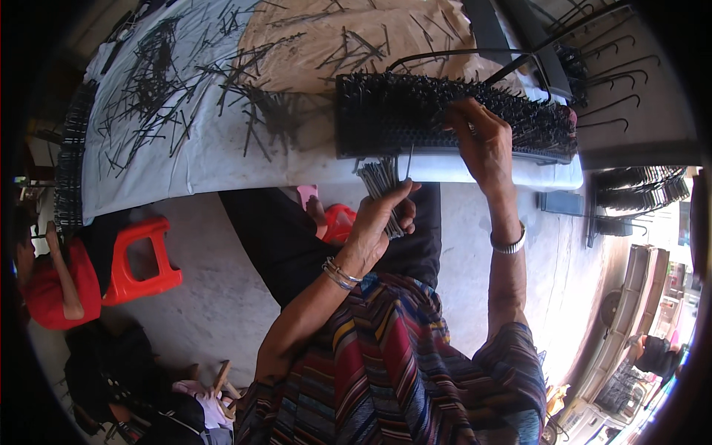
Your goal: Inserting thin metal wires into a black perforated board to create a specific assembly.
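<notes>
While the left hand (pixel 382 219) curls its fingers around a bundle of rods (pixel 378 176) at the near edge of the table (pixel 211 159), the right hand (pixel 487 144) bunches its fingertips at the black rack (pixel 393 141) along that edge; whether they pinch a rod, I cannot tell. Loose rods (pixel 152 74) scatter leftward, a band of white cloth (pixel 311 169) between them and the edge. Grey floor (pixel 200 274) shows beside both legs (pixel 259 230).

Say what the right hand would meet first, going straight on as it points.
Probably the black rack: the right hand points into its bristly top, perhaps already touching; depth is unclear here.
</notes>
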